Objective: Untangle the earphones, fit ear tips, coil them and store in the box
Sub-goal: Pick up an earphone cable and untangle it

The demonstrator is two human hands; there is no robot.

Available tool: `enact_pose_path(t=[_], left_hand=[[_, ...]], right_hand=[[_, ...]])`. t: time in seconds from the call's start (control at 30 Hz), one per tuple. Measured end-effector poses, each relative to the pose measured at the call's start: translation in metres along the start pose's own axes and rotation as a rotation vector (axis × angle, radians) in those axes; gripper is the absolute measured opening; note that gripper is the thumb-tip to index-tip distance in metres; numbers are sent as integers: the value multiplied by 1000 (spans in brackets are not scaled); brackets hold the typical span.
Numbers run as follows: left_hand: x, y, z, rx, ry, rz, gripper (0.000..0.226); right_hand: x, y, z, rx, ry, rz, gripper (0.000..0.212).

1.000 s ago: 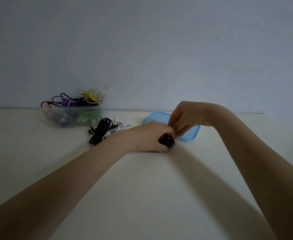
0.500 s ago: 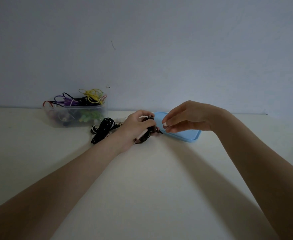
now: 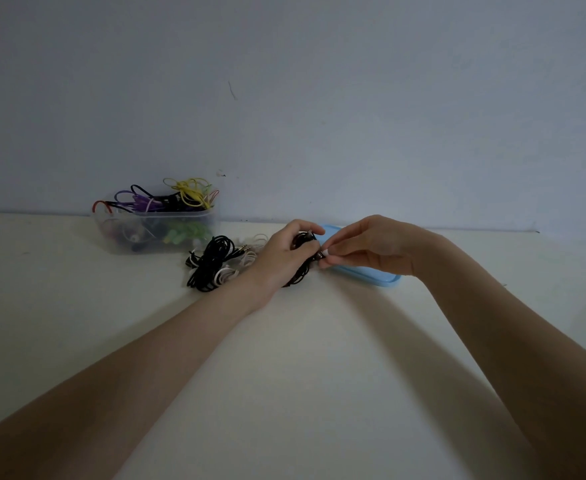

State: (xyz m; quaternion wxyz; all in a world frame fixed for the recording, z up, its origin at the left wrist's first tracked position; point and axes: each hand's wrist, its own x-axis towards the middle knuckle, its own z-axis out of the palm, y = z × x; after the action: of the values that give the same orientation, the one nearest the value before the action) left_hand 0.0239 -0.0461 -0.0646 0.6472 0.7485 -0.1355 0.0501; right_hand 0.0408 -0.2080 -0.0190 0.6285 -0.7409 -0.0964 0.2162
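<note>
A pale worktop point(image 3: 284, 375) is seen running up to a grey-blue wall point(image 3: 319, 98). At the back left, against the wall, a clear box point(image 3: 153, 233) is set; it is filled with coloured cables point(image 3: 166, 199) (yellow, purple, black, red, green), some looping above its rim. A blue lid point(image 3: 364, 273) is laid flat on the worktop to the right of centre, partly hidden behind the right hand. Between box and left hand, a loose pile of black and white earphones point(image 3: 215, 261) is left on the worktop. The left hand point(image 3: 281, 258) is curled round a dark earphone coil point(image 3: 300, 271), which is held just above the worktop, in front of the lid's near-left end. The right hand point(image 3: 371, 245) is brought against the left, thumb and forefinger pinching a small white ear tip point(image 3: 326, 252) at the dark bud end of that coil. Whether the tip is seated cannot be told.
</note>
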Motion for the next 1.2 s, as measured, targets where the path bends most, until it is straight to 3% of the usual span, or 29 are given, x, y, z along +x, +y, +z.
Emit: enact_pose_path(t=[0.43, 0.63, 1.2], left_hand=[[-4, 2, -3, 34, -96, 67, 19], [-3, 1, -4, 76, -42, 97, 21], [3, 1, -15, -441, 38, -119, 9]], right_hand=[[1, -1, -1, 35, 50, 0, 15], [1, -2, 0, 46, 25, 9, 13], [-1, -2, 5, 101, 105, -125, 9]])
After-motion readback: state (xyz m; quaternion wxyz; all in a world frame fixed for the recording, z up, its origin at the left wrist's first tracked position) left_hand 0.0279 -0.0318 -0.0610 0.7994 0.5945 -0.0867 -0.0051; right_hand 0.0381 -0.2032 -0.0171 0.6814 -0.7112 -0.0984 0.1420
